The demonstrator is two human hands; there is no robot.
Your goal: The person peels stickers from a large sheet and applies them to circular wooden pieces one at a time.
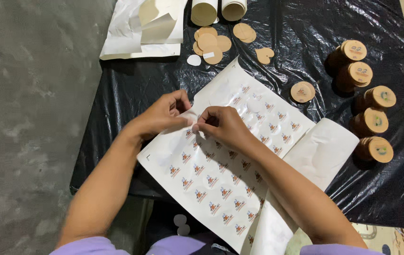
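White glossy sheet of small round printed stickers [221,174] lies angled on the black plastic-covered bench [343,28]; peel slow from the sticker edge, keeping the backing flat. Left hand [161,115] and right hand [223,125] meet at its upper-left edge, both in a narrow fingertip grip, pinching sheet and sticker there; round stickered wooden discs [369,120] stacked well to the right.

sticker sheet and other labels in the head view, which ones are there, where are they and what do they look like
Sticker sheet: white, centre, rows of small round orange-and-blue stickers; left hand and right hand pinch at its upper part.
Labelled discs: round brown stacks, right side, colourful round stickers on top.
Plain discs: tan, unlabelled, top centre.
Backing sheets: white, top left.
Black plastic sheet: underneath everything.
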